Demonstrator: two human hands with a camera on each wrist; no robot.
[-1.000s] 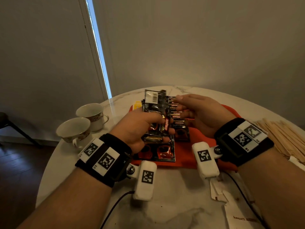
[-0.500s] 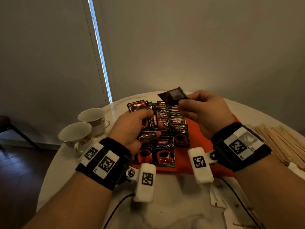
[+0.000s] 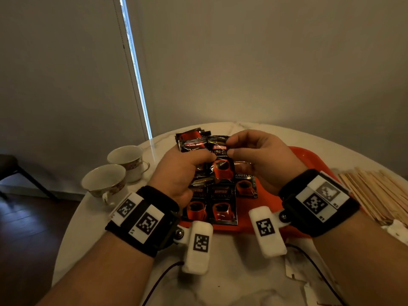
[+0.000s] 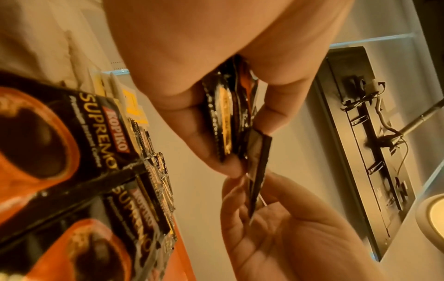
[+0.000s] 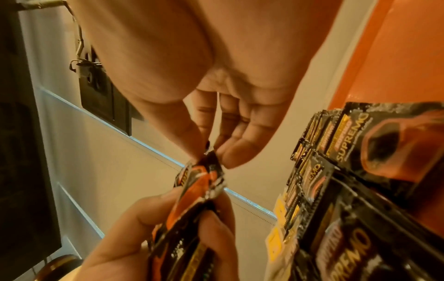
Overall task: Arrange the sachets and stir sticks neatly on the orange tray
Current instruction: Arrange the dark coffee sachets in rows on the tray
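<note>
The left hand (image 3: 178,171) is held above the orange plastic tray (image 3: 309,157), its fingers curled round a fanned bundle of black-and-red coffee sachets (image 3: 194,140). The bundle stands roughly upright, with its tops projecting on the far side of the fist. The right hand (image 3: 262,160) is raised just to the right of the left hand. Its thumb and forefinger pinch the top right corner of the front sachet (image 3: 220,160), a black foil packet printed with a red cup, while the lower part of that sachet remains in the left hand's grip. In the right wrist view the pinch closes on the sachet's edge and the other fingers (image 5: 242,121) lie loosely curled behind it.

Below the hands, more black-and-red sachets (image 3: 223,206) lie flat in overlapping rows on the left half of the tray. The right half of the tray is bare orange surface.

The pale wooden stir sticks (image 3: 375,195) lie in a loose heap on the round white marble table (image 3: 231,272), to the right of the tray and off it. Two white teacups with patterned rims (image 3: 114,173) stand on the table to the left of the tray. Torn white paper scraps (image 3: 309,283) lie on the near right part of the table.
</note>
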